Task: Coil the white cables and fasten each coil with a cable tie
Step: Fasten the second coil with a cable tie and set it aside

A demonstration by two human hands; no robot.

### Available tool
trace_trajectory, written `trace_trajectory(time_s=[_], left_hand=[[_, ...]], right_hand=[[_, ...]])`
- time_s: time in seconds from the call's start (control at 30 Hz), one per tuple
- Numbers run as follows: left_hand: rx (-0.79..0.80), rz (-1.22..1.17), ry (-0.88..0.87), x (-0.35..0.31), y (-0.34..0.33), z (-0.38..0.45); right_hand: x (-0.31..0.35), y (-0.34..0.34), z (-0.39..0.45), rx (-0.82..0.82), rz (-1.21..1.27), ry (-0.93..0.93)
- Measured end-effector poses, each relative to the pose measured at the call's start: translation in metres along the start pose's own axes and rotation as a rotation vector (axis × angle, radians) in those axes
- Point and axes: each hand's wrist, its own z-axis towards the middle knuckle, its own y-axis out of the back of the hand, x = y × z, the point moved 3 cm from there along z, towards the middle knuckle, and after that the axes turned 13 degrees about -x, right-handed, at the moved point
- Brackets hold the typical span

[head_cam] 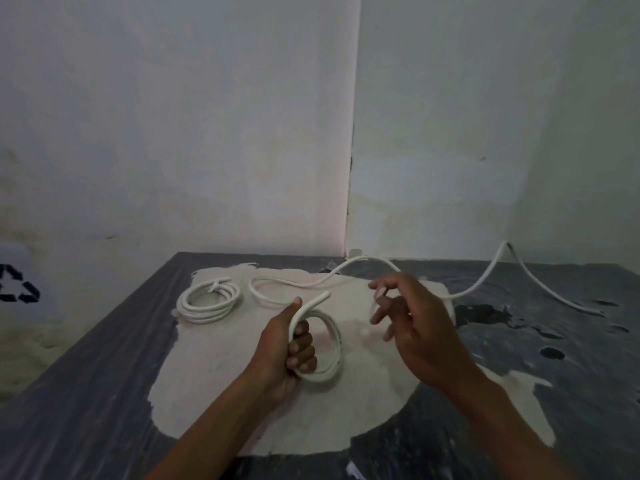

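While left hand (289,344) grips cable (325,341), coiling

Dim, stained white walls (207,133) meet behind a worn dark table (86,393).

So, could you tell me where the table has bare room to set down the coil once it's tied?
Bare table lies left of the left hand, in front of the finished coil, and also near the front edge between the forearms. It is crowded behind the right hand, where the loose cable trails.
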Motion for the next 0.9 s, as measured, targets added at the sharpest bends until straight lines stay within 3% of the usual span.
trace_trajectory(time_s=[0.17,0.47,0.67,0.77,0.9], left_hand=[[0.025,-0.062,0.053,0.005,-0.001,-0.001],[-0.033,0.16,-0.119,0.008,0.0,-0.002],[0.074,-0.039,-0.009,0.005,0.0,-0.003],[0.167,-0.153,0.025,0.0,-0.001,-0.004],[0.215,-0.179,0.017,-0.001,-0.001,-0.005]], right_hand=[[-0.01,-0.015,-0.017,0.039,0.076,-0.089],[-0.017,-0.011,-0.02,-0.09,0.158,-0.421],[-0.022,-0.009,-0.023,-0.088,0.297,-0.702],[-0.023,-0.013,-0.025,-0.036,0.529,-0.847],[-0.021,-0.009,-0.024,0.076,0.504,-0.809]])
